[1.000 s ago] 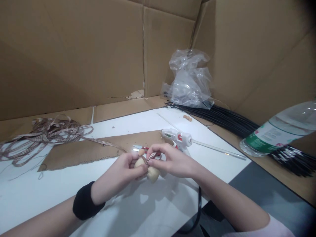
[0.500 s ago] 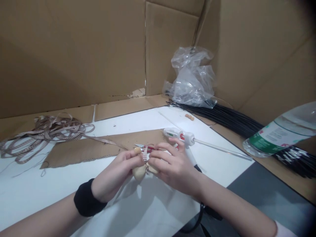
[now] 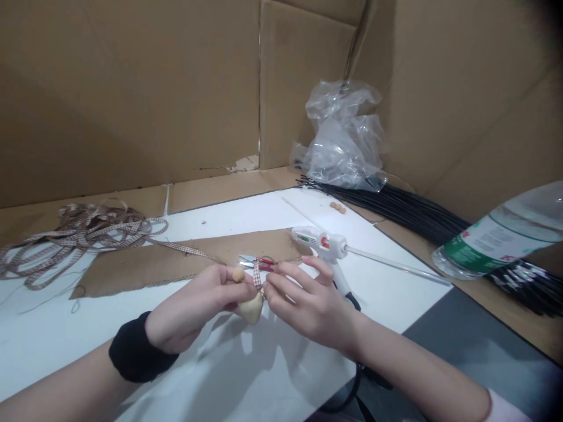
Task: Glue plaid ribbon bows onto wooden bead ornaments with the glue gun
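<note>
My left hand [image 3: 200,302] is closed on a small cream-coloured piece [image 3: 252,309] with a rounded, pointed lower part. A round tan bead [image 3: 238,275] shows at its fingertips. A brown-and-white checked ribbon [image 3: 257,276] loops up from the cream piece, between the two hands. My right hand [image 3: 308,299] pinches at this ribbon by the cream piece, thumb and index finger together and the other fingers loosely curled. Just beyond the fingertips lie red-handled snips [image 3: 264,265] on a cardboard strip [image 3: 145,269]. A white glue gun [image 3: 316,240] lies behind my right hand.
Tangled checked ribbon [image 3: 97,228] lies at the left. Several small tan discs [image 3: 338,207] sit at the back. Black rods [image 3: 409,211], a clear plastic bag [image 3: 343,140] and a tilted water bottle [image 3: 497,246] line the right side. Cardboard walls [image 3: 132,94] enclose the table.
My left hand has shifted slightly left and turned, with the cream piece tilting. My right hand stays close to the ribbon, and less of the cream piece shows beneath its fingers.
</note>
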{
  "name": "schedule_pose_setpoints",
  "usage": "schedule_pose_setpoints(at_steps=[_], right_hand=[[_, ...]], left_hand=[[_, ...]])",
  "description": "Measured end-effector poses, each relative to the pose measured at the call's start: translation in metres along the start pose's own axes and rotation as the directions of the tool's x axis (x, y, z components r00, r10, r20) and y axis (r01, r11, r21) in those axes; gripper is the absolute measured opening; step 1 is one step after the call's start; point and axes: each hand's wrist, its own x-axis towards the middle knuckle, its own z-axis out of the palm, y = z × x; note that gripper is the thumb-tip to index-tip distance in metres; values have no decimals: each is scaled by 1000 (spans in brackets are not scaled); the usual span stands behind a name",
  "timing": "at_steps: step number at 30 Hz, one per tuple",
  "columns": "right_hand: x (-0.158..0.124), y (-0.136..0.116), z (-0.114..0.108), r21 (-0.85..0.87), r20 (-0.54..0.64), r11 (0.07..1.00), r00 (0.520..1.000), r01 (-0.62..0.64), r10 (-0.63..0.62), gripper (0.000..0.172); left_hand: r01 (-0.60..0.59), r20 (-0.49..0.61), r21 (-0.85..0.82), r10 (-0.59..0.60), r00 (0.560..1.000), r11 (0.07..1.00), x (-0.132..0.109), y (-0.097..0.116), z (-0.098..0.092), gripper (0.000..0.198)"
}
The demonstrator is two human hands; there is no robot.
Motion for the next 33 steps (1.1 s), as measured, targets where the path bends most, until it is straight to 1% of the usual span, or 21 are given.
schedule_pose_setpoints(at_steps=[2,4,5,8,9,10,11,12,13,14,15,16,17,18,20,22,24,26,28,31,33], right_hand=[[2,-1,-1,2,9,1000,1000,-4,4,15],[0,-1,-4,38,21,998,998,-53,52,11],[-4,-2,-6,70,8,994,996,-84,84,11],[-28,-2,-18,183,-103,967,974,-179,200,15],[-39,-1,-22,211,-112,949,959,-235,262,16],[-51,1,-25,229,-125,921,929,-316,349,19],[-62,3,-28,229,-125,860,862,-457,492,24],[-71,7,-29,207,-90,762,764,-614,639,25],[-78,12,-30,190,-19,641,650,-743,759,24],[-81,17,-29,190,80,519,540,-834,838,27],[-81,22,-27,193,192,413,448,-890,873,34],[-78,28,-24,207,306,339,390,-918,869,43],[-73,32,-20,224,400,300,368,-927,839,48],[-66,37,-16,235,462,291,370,-928,806,48],[-52,44,-9,239,524,327,405,-914,750,39],[-44,48,-5,229,543,357,424,-905,725,33],[-43,49,-8,214,544,354,412,-910,731,34],[-48,46,-18,211,535,322,385,-923,752,37],[-56,39,-35,222,527,276,354,-935,773,39],[-66,20,-63,248,507,256,351,-934,788,40],[-70,5,-76,286,541,266,385,-920,748,41]], left_hand=[[-20,-35,-8,19,999,1000,1,-1,2,14],[-59,-76,-8,59,995,998,1,-2,4,18],[-75,-95,-9,74,993,997,2,-2,5,19],[-86,-153,-13,83,985,996,2,-1,5,20],[-87,-173,-15,84,981,996,3,-1,5,20],[-94,-193,-15,90,977,995,3,-1,4,20],[-107,-214,-17,101,972,994,4,0,4,19],[-125,-233,-22,117,965,992,5,0,4,17],[-144,-251,-30,132,959,989,5,0,4,14],[-161,-270,-37,145,952,986,6,0,4,12],[-176,-288,-43,157,945,983,6,-1,5,11],[-188,-305,-45,166,938,981,6,-1,5,11],[-195,-322,-41,172,931,980,6,-1,6,11],[-199,-336,-28,179,925,980,5,-2,6,11],[-205,-362,5,193,912,979,4,-2,7,10],[-213,-379,40,212,901,976,2,-2,7,9],[-223,-388,67,231,892,973,1,-1,7,9],[-220,-389,78,233,891,972,0,-1,7,10],[-210,-389,73,222,894,975,0,-1,7,10],[-208,-395,62,216,893,976,-1,-1,7,11],[-214,-403,61,220,888,975,-1,-2,8,10]])
